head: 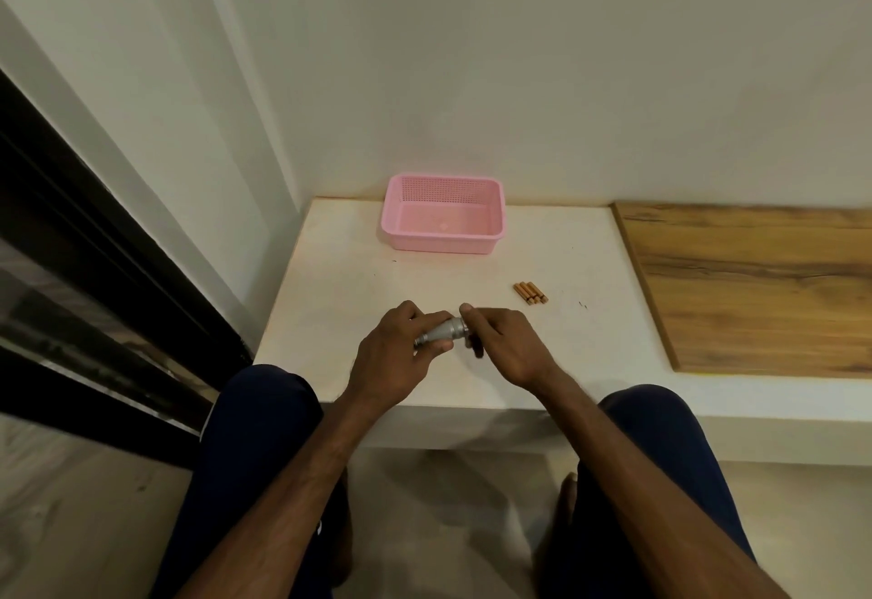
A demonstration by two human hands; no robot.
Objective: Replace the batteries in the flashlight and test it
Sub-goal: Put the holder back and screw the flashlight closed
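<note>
A small silver flashlight (441, 333) lies almost level just above the white ledge (339, 277), held between both hands. My left hand (394, 353) wraps its narrow body, fingers closed round it. My right hand (502, 339) pinches the wider head end with thumb and fingers; a dark part shows under those fingers, too hidden to identify. Three copper-coloured batteries (530, 292) lie side by side on the ledge, just beyond and right of my right hand.
A pink perforated plastic basket (495, 240) stands against the wall at the back of the ledge. A wooden panel (755, 287) covers the ledge's right part. A dark window frame (94, 268) runs along the left. My knees sit below the ledge's front edge.
</note>
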